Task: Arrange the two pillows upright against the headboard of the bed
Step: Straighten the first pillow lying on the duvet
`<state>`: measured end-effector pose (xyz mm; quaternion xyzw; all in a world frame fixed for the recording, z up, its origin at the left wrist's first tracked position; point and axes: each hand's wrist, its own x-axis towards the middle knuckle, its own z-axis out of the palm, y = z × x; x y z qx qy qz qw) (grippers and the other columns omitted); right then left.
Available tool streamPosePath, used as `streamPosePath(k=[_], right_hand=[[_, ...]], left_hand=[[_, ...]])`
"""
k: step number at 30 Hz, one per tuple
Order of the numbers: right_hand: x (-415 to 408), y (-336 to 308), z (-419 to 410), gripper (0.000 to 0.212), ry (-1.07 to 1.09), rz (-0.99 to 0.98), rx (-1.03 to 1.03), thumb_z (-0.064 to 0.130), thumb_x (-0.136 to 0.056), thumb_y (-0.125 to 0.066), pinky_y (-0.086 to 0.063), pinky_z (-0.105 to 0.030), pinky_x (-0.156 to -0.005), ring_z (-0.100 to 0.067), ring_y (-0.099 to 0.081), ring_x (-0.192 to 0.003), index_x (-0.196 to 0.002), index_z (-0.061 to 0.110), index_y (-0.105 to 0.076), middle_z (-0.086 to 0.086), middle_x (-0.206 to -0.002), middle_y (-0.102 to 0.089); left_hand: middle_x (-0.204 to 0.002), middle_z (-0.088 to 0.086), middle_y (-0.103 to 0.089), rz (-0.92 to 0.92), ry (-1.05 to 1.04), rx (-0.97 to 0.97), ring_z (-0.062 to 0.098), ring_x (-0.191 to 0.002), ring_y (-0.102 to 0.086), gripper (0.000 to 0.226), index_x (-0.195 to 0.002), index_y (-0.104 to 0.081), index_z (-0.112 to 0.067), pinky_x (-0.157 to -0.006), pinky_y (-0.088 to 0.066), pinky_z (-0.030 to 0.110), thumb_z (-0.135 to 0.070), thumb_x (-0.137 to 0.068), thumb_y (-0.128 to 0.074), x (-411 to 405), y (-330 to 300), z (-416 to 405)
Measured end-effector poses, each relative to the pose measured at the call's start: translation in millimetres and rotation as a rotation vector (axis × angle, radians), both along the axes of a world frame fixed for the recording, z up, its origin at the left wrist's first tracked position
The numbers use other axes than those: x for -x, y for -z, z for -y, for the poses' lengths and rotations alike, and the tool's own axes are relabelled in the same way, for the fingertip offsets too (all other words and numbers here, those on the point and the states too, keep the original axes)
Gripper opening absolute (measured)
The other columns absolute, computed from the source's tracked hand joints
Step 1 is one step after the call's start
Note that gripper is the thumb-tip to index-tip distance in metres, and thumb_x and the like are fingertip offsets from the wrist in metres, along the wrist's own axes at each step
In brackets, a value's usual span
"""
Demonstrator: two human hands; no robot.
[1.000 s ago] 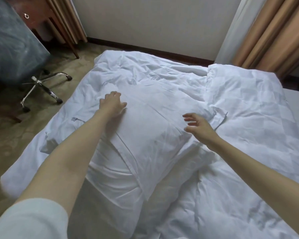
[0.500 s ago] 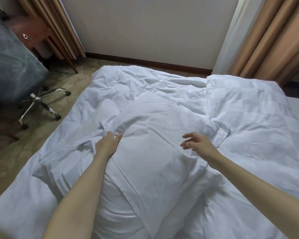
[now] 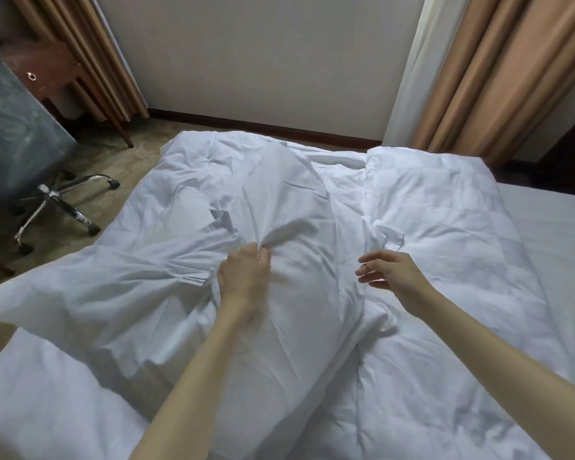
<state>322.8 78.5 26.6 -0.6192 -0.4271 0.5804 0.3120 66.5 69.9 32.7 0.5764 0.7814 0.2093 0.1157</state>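
A white pillow [image 3: 306,293] lies lengthwise in the middle of the bed, on top of the rumpled duvet. A second white pillow [image 3: 90,293] lies to its left, partly under it, with a small label near its inner edge. My left hand [image 3: 244,277] is shut on a bunched fold of the middle pillow's case. My right hand [image 3: 394,277] hovers at that pillow's right edge with fingers apart and holds nothing. No headboard shows in this view.
A white quilted duvet [image 3: 445,227] covers the right half of the bed. An office chair [image 3: 57,204] on a chrome wheeled base stands on the carpet at the left, by a wooden desk [image 3: 47,71]. Tan curtains [image 3: 498,78] hang at both sides of the far wall.
My left hand slid back along the pillow and closed on its case, bunching the fabric. The pillow has come nearer to me. My right hand stayed open beside it.
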Motion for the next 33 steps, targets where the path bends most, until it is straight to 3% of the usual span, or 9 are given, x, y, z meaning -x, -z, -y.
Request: streamPosePath(k=[5,10,14,18,21,24,26,30,33], right_hand=[[-36.5,-12.5,50.5,0.017,0.111,-0.009,-0.019,-0.002,-0.086,-0.048,-0.046,-0.028,-0.065,-0.023,-0.065,-0.066,-0.092,0.004,-0.063,-0.012,-0.076,-0.067],[-80.2,-12.3,105.4,0.018,0.168,-0.012,-0.008,-0.002,-0.085,-0.05,-0.045,-0.029,-0.067,-0.023,-0.064,-0.066,-0.085,0.009,-0.064,-0.01,-0.074,-0.068],[-117.3,-9.3,139.0,0.017,0.234,-0.054,-0.006,-0.001,-0.084,-0.052,-0.047,-0.03,-0.068,-0.021,-0.066,-0.066,-0.086,0.01,-0.065,-0.008,-0.076,-0.07],[-147.8,-7.2,165.8,0.017,0.243,-0.126,-0.009,0.003,-0.088,-0.053,-0.049,-0.03,-0.068,-0.021,-0.069,-0.072,-0.101,0.009,-0.062,-0.008,-0.086,-0.071],[-167.5,-9.7,186.4,0.019,0.232,-0.191,0.007,0.012,-0.091,-0.055,-0.051,-0.033,-0.071,-0.024,-0.068,-0.085,-0.11,0.014,-0.059,-0.006,-0.099,-0.069],[-185.3,-12.2,204.0,0.022,0.244,-0.285,0.057,0.029,-0.095,-0.052,-0.05,-0.042,-0.078,-0.028,-0.064,-0.093,-0.114,0.018,-0.054,-0.005,-0.108,-0.062],[-196.3,-13.0,211.5,0.032,0.231,-0.349,0.131,0.044,-0.093,-0.05,-0.05,-0.045,-0.08,-0.029,-0.062,-0.094,-0.114,0.021,-0.054,-0.004,-0.109,-0.061],[-211.9,-1.1,233.3,0.052,0.131,-0.417,0.343,0.063,-0.082,-0.052,-0.052,-0.047,-0.081,-0.027,-0.064,-0.101,-0.119,0.027,-0.059,-0.003,-0.117,-0.065],[-226.6,26.5,262.4,0.056,0.162,-0.253,0.437,0.058,-0.087,-0.049,-0.041,-0.05,-0.089,-0.033,-0.049,-0.12,-0.136,0.033,-0.04,-0.007,-0.14,-0.043]], left_hand=[[-0.101,0.028,-0.068,0.007,0.116,0.031,0.045,-0.097,-0.061,0.034,-0.092,-0.063,-0.001,-0.078,-0.044,0.043,-0.029,-0.094,-0.044,-60.1,-20.4,32.5],[-0.093,0.026,-0.068,0.16,0.159,0.01,0.043,-0.092,-0.061,0.034,-0.078,-0.061,-0.005,-0.071,-0.041,0.041,-0.03,-0.094,-0.045,-106.5,-32.7,80.6],[-0.073,0.027,-0.062,0.31,0.177,-0.012,0.045,-0.078,-0.058,0.045,-0.053,-0.032,-0.015,-0.063,-0.035,0.04,-0.024,-0.094,-0.048,-144.2,-38.6,127.3],[-0.083,0.027,-0.066,0.301,0.244,0.011,0.044,-0.082,-0.06,0.032,-0.067,-0.042,-0.011,-0.071,-0.044,0.044,-0.024,-0.095,-0.05,-186.9,-44.3,169.2],[-0.096,0.02,-0.061,0.246,0.353,-0.141,0.038,-0.087,-0.06,0.013,-0.092,-0.059,-0.004,-0.079,-0.046,0.041,-0.015,-0.092,-0.052,-218.7,-62.0,196.2],[-0.106,0.016,-0.056,0.109,0.407,-0.318,0.033,-0.094,-0.057,0.017,-0.1,-0.062,-0.005,-0.083,-0.04,0.034,-0.012,-0.087,-0.053,-247.2,-84.4,215.2],[-0.107,0.016,-0.057,0.087,0.402,-0.384,0.034,-0.097,-0.055,0.02,-0.101,-0.063,-0.005,-0.085,-0.044,0.039,-0.013,-0.087,-0.052,-261.0,-95.7,224.7],[-0.108,0.014,-0.057,0.194,0.328,-0.318,0.031,-0.099,-0.059,0.018,-0.101,-0.062,-0.006,-0.086,-0.046,0.044,-0.013,-0.09,-0.05,-272.1,-92.0,234.2],[-0.108,0.012,-0.06,0.243,0.254,-0.167,0.029,-0.097,-0.062,0.019,-0.1,-0.064,-0.007,-0.086,-0.048,0.041,-0.013,-0.09,-0.049,-269.9,-63.7,238.5]])
